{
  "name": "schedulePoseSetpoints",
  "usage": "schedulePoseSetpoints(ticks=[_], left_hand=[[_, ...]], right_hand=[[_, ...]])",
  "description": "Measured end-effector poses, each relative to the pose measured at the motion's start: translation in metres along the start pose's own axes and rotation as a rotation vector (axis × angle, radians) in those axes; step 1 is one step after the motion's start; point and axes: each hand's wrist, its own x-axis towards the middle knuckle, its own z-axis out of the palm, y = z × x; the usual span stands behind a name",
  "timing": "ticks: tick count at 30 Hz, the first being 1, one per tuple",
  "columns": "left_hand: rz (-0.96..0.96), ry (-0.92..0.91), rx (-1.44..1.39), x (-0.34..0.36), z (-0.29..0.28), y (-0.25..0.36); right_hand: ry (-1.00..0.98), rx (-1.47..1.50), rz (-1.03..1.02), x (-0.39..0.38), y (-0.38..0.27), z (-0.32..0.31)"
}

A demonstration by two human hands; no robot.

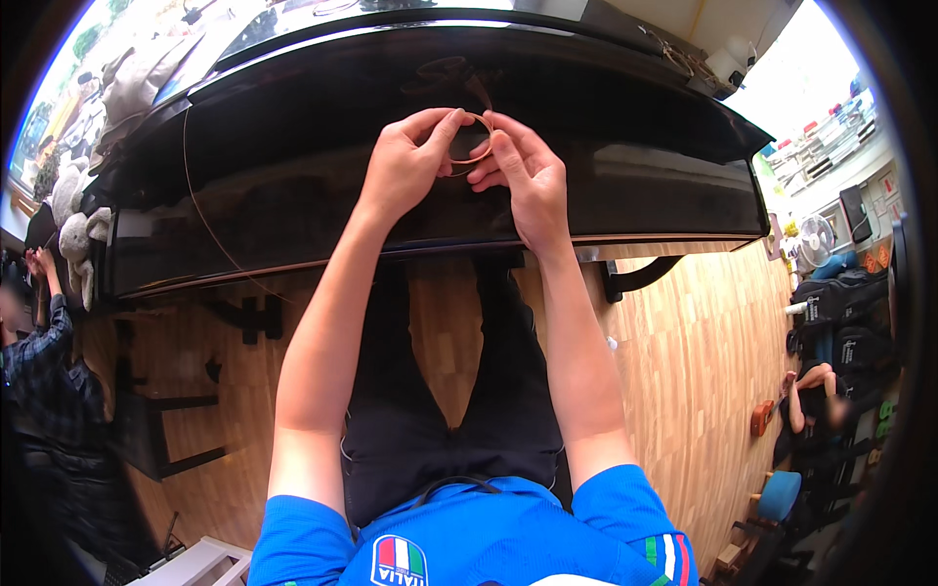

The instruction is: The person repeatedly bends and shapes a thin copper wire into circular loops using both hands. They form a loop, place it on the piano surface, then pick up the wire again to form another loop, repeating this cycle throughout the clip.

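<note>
A small coil of thin copper-coloured wire or cord (471,161) forms a ring between my two hands, above a glossy black piano-like surface (322,195). My left hand (406,164) pinches the ring's left side between thumb and fingers. On the opposite side, my right hand (532,186) grips it with thumb and bent fingers. Part of the coil is hidden behind the fingertips. At the left, a thin copper-coloured strand (193,195) hangs down the front of the black surface and curves toward its lower edge.
Grey plush toys (76,234) sit at the left end. A person in a dark checked shirt (39,352) is at far left; another person (816,410) sits at right. Black bags (835,298), a fan (816,237) and a blue stool (779,495) stand along the right.
</note>
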Motion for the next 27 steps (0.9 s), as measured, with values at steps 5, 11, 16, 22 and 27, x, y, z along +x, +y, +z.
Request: schedulePoseSetpoints(ticks=[5,11,16,22,27], left_hand=[[0.024,-0.064,0.06,-0.008,-0.007,-0.01],[0.044,-0.054,-0.066,-0.008,-0.016,-0.011],[0.016,0.026,-0.119,-0.009,-0.013,-0.014],[0.088,0.068,-0.197,-0.008,-0.015,-0.021],[0.126,0.089,-0.256,-0.007,-0.013,-0.021]], right_hand=[[0.122,-0.086,-0.01,0.0,0.006,0.002],[0.233,0.029,-0.04,0.001,0.003,0.002],[0.271,0.214,-0.022,0.003,0.005,-0.006],[0.186,-0.132,0.034,-0.001,0.005,0.006],[0.081,-0.333,0.011,-0.003,0.006,0.01]])
